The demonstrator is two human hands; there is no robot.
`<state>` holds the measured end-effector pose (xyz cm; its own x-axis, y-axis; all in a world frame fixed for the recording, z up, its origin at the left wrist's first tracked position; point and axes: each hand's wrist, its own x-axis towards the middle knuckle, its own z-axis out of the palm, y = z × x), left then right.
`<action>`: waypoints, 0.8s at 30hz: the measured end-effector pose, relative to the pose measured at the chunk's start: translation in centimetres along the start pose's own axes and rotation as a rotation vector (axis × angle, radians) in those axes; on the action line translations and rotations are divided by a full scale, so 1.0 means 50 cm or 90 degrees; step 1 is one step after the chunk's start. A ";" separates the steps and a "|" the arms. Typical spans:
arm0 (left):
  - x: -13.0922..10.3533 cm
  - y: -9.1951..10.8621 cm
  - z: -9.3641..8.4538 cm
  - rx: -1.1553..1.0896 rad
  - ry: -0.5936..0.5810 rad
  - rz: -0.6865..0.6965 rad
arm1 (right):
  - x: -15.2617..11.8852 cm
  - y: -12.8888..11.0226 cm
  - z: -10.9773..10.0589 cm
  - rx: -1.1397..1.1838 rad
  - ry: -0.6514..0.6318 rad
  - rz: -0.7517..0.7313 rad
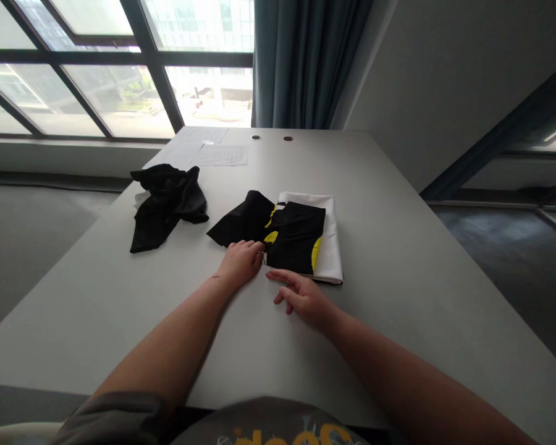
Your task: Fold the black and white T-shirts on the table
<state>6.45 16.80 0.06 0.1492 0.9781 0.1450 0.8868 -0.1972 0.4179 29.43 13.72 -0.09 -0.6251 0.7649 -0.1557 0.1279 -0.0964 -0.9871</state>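
A black garment with yellow patches [296,235] lies partly folded on the table, its main part on top of a folded white cloth [328,238]. One black section [243,216] of the garment spreads out to the left. At the near left edge of the folded part, my left hand [243,262] has its fingers curled down onto the fabric; the fingertips are partly hidden. My right hand [303,298] hovers by the near edge of the stack, fingers apart and nothing held.
A crumpled black cloth [169,201] sits on the left of the white table [393,296], with something pale under its edge. Printed papers [222,154] lie at the far left end, close to two round cable holes [256,138]. Beyond are windows and a blue curtain [306,68].
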 end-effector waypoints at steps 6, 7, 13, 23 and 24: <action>-0.016 0.019 -0.023 -0.028 0.097 -0.019 | -0.001 0.006 0.003 0.023 0.009 0.014; -0.023 0.026 -0.032 -0.034 0.127 0.014 | -0.002 0.008 0.005 0.042 0.008 0.014; -0.050 0.053 -0.055 -0.257 0.055 0.212 | -0.016 0.013 0.016 0.109 0.165 -0.112; -0.016 0.054 -0.023 -0.111 -0.081 -0.054 | -0.015 0.002 -0.001 0.047 0.240 -0.110; -0.021 0.063 -0.028 -0.053 -0.093 -0.051 | -0.018 0.003 -0.004 0.022 0.252 -0.134</action>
<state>8.46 15.04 2.46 0.1465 0.9890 -0.0214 0.8602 -0.1167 0.4965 30.19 13.14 -0.10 -0.2904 0.9544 0.0691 -0.0008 0.0719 -0.9974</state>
